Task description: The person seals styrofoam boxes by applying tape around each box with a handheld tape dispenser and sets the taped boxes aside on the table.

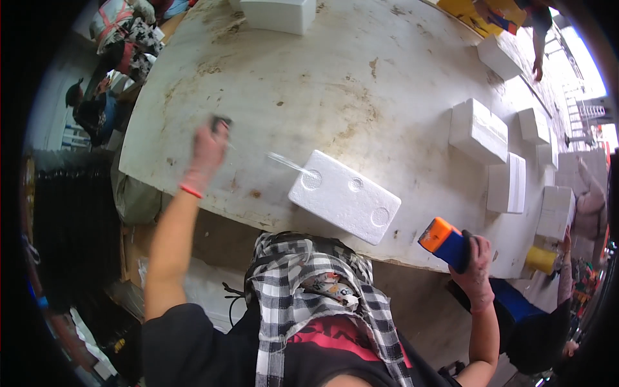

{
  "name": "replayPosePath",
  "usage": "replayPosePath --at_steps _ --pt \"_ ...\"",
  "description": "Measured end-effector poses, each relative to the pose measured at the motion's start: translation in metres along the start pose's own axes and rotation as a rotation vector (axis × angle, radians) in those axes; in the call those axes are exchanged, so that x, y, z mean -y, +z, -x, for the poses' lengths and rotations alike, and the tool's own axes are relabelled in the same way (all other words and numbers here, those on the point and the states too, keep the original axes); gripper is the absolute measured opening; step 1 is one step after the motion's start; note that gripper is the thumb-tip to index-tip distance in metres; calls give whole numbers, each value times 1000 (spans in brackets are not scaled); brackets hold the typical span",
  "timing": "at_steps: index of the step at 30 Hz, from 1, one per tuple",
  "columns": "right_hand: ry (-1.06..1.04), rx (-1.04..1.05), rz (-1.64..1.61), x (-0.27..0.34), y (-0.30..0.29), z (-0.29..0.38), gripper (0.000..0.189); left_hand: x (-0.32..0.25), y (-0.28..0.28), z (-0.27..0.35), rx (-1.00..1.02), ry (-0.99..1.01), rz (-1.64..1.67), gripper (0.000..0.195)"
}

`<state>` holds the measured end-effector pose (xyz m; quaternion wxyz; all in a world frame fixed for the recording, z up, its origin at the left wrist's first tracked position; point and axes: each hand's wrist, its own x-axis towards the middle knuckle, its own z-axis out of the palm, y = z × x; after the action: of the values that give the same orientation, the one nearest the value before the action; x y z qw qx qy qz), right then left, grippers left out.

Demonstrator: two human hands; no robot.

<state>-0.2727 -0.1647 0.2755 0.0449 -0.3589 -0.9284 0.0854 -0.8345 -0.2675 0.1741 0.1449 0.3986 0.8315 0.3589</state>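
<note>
A white foam box lies at the table's near edge, with round recesses in its upper face. A strip of clear tape or film sticks out from its left end. My left hand, gloved and blurred, is over the table left of the box with its fingers curled round a small dark object, too blurred to name. Right of the box, my right hand, also gloved, grips an orange and blue tool, perhaps a tape dispenser, by its dark part. Neither hand touches the box.
The stained white table carries a white foam box at the far side and several more at the right, one of them taped. A yellow roll is by the right edge. Other people are at the left, upper right and lower right.
</note>
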Motion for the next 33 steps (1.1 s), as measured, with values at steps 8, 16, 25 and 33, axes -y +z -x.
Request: replayPosePath --at_steps 8,16,25,33 --pt "179 124 3 -3 167 1 65 79 192 85 110 323 -767 46" --pt "232 125 -37 -5 170 -3 61 26 93 98 479 518 35 93" --pt "601 700 -1278 -126 169 -100 48 -139 156 -9 601 106 -322 83" --pt "844 422 -1579 -89 210 -64 29 -98 212 -39 485 782 -500 74"
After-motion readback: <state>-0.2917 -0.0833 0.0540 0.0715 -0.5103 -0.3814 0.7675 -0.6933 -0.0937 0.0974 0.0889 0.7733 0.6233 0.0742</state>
